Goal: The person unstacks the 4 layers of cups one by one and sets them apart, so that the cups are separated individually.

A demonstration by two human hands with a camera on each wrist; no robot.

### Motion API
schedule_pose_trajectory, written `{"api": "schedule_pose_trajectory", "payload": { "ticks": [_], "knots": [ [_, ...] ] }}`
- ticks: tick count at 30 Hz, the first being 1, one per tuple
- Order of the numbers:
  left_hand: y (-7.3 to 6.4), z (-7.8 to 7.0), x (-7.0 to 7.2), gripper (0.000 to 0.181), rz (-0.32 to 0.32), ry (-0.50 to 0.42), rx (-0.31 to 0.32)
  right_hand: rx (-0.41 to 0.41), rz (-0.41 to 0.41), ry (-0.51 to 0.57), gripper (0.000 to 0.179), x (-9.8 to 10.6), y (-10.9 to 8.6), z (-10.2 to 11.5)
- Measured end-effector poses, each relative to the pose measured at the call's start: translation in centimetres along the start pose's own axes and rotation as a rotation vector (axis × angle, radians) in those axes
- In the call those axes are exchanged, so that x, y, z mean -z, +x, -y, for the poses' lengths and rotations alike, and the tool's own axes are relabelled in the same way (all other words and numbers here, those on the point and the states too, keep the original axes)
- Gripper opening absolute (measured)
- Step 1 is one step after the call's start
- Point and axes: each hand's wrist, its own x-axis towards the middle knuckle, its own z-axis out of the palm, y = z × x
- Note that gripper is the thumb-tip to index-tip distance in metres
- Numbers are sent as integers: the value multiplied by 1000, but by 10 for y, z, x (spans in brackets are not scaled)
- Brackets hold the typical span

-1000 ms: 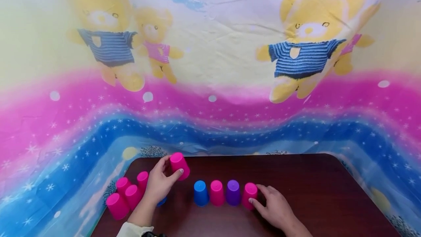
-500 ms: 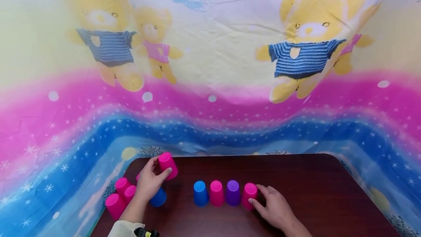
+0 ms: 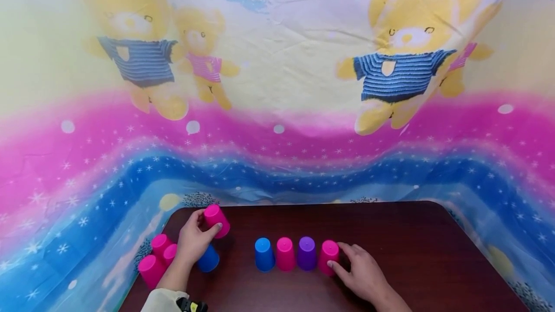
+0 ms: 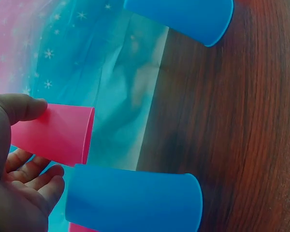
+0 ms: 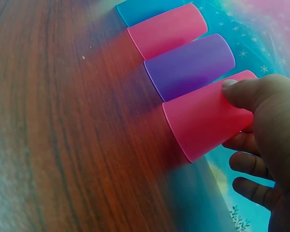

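Between thumb and fingers, my left hand (image 3: 193, 240) pinches a pink cup (image 3: 217, 220), which is tilted and upside down toward the table's back left. A blue cup (image 3: 209, 259) stands just right of that wrist; in the left wrist view this blue cup (image 4: 135, 199) is close below the pink one. My right hand (image 3: 365, 273) grips another pink cup (image 5: 208, 118), the rightmost of an upside-down row. Leftward from it stand a purple cup (image 3: 307, 254), a pink cup (image 3: 285, 255) and a blue cup (image 3: 264, 255).
Several pink cups (image 3: 151, 271) stand upside down at the table's left edge, partly hidden by my left arm. The dark wooden table (image 3: 412, 244) ends at a printed cloth backdrop (image 3: 277, 158) with bears.
My left hand has moved left with its pink cup and lowered slightly, baring the blue cup by its wrist. The right hand and the row stay put.
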Motion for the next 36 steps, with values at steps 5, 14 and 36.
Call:
{"api": "schedule_pose_trajectory", "payload": {
  "ticks": [5, 14, 36],
  "knots": [
    [2, 5, -1, 74, -9, 31, 2, -4, 4, 2, 63, 1, 0, 1],
    [3, 17, -3, 74, -12, 76, -2, -12, 19, 15, 61, 1, 0, 2],
    [3, 23, -9, 74, 46, 233, 69, -1, 2, 10, 62, 1, 0, 1]
  ]
}}
